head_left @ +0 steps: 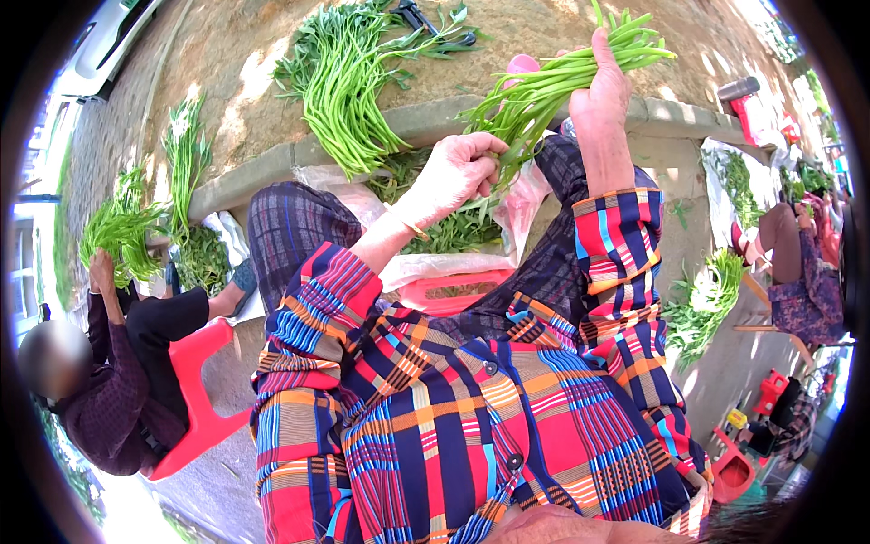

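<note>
My right hand [602, 102] is closed around a bunch of long-stemmed leafy greens [535, 91], raised in front of me with the stem ends to the upper right. The leafy ends hang down to the left. My left hand [456, 174] pinches at those hanging leaves, its fingers bent; exactly what lies between the fingertips is hidden. Beneath both hands, between my knees, loose leaves [458, 231] lie on a pale plastic sheet [435, 268]. A larger heap of greens [349, 100] rests on the ground ahead, across a stone curb [426, 120].
A dark-handled tool [419, 20] lies behind the heap. To the left, a person [113, 390] on a red stool [195, 399] handles greens [122, 231]. At right, more greens [711, 304] lie near another seated person [802, 290]. A pink object [523, 65] stands behind my bunch.
</note>
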Tool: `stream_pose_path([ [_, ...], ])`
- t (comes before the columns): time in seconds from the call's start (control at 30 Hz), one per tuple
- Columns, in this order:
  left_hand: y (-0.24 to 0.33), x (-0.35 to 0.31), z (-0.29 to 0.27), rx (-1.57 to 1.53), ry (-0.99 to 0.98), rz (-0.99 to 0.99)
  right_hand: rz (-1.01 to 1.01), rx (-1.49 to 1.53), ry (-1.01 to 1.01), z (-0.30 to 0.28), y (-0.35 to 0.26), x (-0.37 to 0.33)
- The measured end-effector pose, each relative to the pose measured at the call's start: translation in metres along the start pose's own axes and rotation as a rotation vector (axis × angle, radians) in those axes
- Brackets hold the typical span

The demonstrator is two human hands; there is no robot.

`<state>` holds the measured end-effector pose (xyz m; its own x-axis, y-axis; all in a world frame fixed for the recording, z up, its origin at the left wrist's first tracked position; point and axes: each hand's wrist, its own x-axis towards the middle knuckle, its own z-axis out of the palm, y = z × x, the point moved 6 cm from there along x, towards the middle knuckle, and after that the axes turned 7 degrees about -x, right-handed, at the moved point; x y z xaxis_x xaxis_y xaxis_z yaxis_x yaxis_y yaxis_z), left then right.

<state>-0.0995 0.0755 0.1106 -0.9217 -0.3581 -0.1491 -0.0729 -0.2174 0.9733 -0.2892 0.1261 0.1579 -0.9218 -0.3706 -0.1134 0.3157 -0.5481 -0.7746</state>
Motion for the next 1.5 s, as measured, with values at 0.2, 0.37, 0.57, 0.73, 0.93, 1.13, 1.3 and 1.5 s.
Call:
stream_pose_path([
  [0.2,0.001,0.008,-0.002,0.011,0.062,0.03,-0.022,-0.041,0.0,0.003,0.004,-0.002],
  [0.37,-0.006,0.015,-0.005,-0.01,0.148,0.053,-0.059,-0.04,-0.021,0.001,0.009,0.005],
  [0.57,-0.017,0.021,-0.001,-0.077,0.106,0.014,-0.067,-0.048,-0.035,0.002,0.013,0.006],
  [0.73,-0.021,0.017,0.008,-0.305,-0.068,-0.061,-0.088,-0.04,-0.062,0.002,0.011,0.006],
  [0.93,-0.016,0.014,0.014,-0.556,-0.153,-0.11,-0.085,-0.059,-0.048,0.0,0.014,0.008],
  [1.13,-0.012,0.011,0.012,-0.582,-0.149,-0.178,-0.066,-0.055,-0.039,-0.002,0.014,0.009],
  [1.3,-0.016,0.011,0.011,-0.462,-0.145,-0.144,-0.078,-0.064,-0.06,-0.001,0.015,0.009],
  [1.5,-0.016,0.013,0.008,-0.347,-0.097,-0.132,-0.023,-0.02,-0.077,-0.001,0.02,0.01],
])
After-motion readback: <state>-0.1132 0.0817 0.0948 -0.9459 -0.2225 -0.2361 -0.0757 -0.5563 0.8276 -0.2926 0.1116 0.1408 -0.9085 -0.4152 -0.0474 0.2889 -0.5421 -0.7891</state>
